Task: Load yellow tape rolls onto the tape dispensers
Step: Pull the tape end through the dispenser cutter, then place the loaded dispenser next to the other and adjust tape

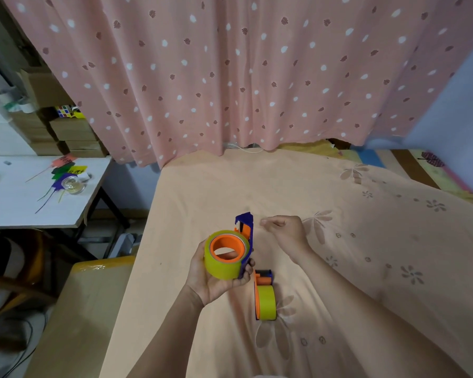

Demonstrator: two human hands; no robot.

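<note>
While you are holding the blue dispenser (247, 241) up over the bed (208, 192), the yellow tape roll (224, 259) could slip off. It is sitting on the orange hub (225, 248), and the open side is facing up and toward you, so tipping it the wrong way could let the roll slide off and drop. The loose tape end could also be sticking back onto the roll, but it is too small to see.

Your left hand (216, 279) is cupping the roll and dispenser from below, palm up, grip wrapped tight around both. Your right hand (283, 231) is hovering just beside the dispenser's top, fingers curled in loosely and pinching nothing I can see.

Another dispenser (264, 294) with its yellow roll on is lying on the bed, just below your left hand.
</note>
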